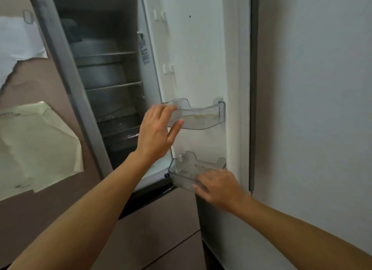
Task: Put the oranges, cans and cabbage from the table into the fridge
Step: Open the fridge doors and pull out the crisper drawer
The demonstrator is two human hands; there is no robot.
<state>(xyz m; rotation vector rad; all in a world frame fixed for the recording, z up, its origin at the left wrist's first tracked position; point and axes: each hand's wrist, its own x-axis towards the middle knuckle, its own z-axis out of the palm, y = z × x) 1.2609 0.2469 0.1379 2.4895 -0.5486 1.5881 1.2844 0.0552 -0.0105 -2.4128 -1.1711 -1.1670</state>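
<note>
The fridge stands open in front of me, with its white door swung to the right. My left hand rests on the left end of the upper clear door bin, fingers over its rim and thumb under it. My right hand lies on the front of the lower clear door bin, fingers spread against it. Both bins hold nothing. No oranges, cans or cabbage are in view.
Inside the fridge, a large metal pot sits among wire shelves, with a dark drawer below. Pale paper sheets are stuck on the brown surface to the left. A grey wall is at right.
</note>
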